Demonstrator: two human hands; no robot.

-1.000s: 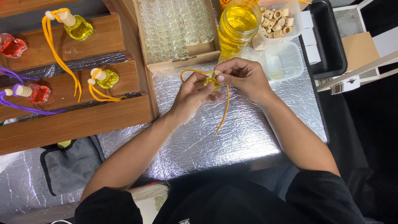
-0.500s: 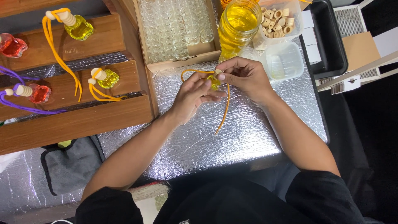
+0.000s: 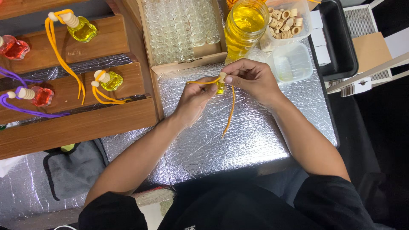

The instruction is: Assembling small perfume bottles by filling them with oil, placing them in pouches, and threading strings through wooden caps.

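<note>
Between both hands sits a small glass bottle of yellow liquid [image 3: 220,87] with a pale wooden cap. My left hand [image 3: 194,100] grips the bottle from the left. My right hand [image 3: 252,79] pinches the cap from the right. An orange cord [image 3: 230,111] runs from the cap, looping left over my left fingers and hanging down over the silver foil table [image 3: 255,140].
A cardboard box of empty small glass bottles [image 3: 181,30] stands behind my hands. Right of it are a jar of yellow liquid [image 3: 245,23], a tub of wooden caps [image 3: 285,19] and an empty plastic tub [image 3: 292,64]. Wooden steps [image 3: 76,115] at left carry finished yellow and red bottles with cords.
Both hands have shifted slightly on the bottle; the cord loop at the left has flattened and the hanging end sits a little straighter.
</note>
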